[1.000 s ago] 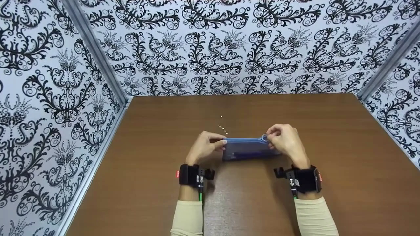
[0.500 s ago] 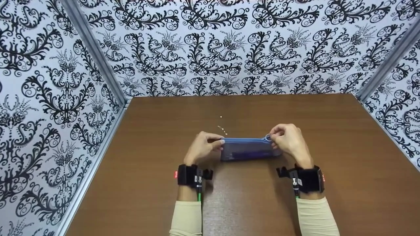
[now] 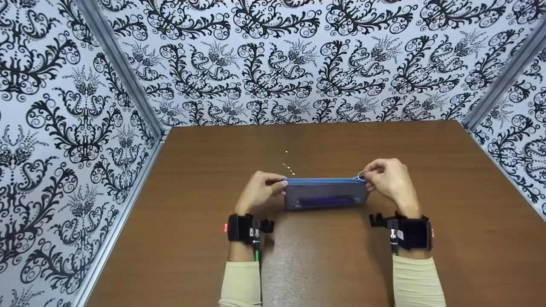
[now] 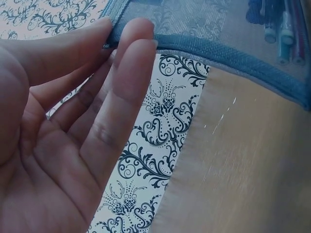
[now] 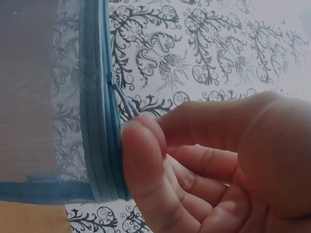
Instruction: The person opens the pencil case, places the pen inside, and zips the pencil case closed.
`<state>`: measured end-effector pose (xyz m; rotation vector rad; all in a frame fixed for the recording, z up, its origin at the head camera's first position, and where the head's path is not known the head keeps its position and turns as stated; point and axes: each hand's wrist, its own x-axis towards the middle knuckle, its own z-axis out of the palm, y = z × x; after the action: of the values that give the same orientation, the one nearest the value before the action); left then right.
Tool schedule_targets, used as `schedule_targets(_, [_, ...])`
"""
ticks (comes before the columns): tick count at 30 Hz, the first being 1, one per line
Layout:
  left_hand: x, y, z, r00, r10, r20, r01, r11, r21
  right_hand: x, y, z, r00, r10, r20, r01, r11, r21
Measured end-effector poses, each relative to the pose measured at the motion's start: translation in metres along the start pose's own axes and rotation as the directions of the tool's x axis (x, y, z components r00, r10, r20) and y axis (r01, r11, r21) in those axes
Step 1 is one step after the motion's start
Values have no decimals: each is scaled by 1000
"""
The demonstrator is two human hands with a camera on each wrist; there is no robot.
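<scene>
A see-through mesh pencil case (image 3: 326, 194) with blue trim is held up over the table, its blue zipper (image 3: 320, 181) along the top. Several pens (image 4: 284, 36) lie inside, dark and blurred in the head view. My left hand (image 3: 260, 190) pinches the case's top left corner between thumb and fingers. At the right end, my right hand (image 3: 392, 181) pinches the ring-shaped zipper pull (image 5: 125, 103) between thumb and forefinger. The slider sits close to the right end of the zipper. In the right wrist view the thumb hides part of the ring.
The brown wooden table (image 3: 204, 170) spreads on all sides of the hands. Small bright specks (image 3: 288, 167) show on it beyond the case. Patterned white-and-black walls (image 3: 277, 64) with metal posts (image 3: 121, 68) stand at the back and sides.
My right hand has moved right with the zipper pull, and the slider has travelled along to near the right end. The left hand and the case have shifted slightly left.
</scene>
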<state>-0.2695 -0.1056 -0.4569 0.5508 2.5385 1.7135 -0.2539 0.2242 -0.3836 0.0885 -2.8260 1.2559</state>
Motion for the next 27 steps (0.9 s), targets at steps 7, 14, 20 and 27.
schedule_targets(7, [-2, 0, -3, 999, -46, -12, 46, 999, 11, -1, 6, -11, 999, 46, 11, -46, 998, 39])
schedule_targets(14, [-3, -1, -6, 996, -88, -32, 87, 996, -25, -2, 12, -20, 993, 89, 72, -93, 994, 57])
schedule_targets(20, [0, 0, -1, 989, -135, -62, 134, 990, -34, -1, 15, -17, 985, 120, 120, -131, 987, 89])
schedule_targets(27, [6, 5, 10, 956, -203, -212, 194, 979, -65, 11, 21, 0, 992, 119, 31, -122, 988, 99])
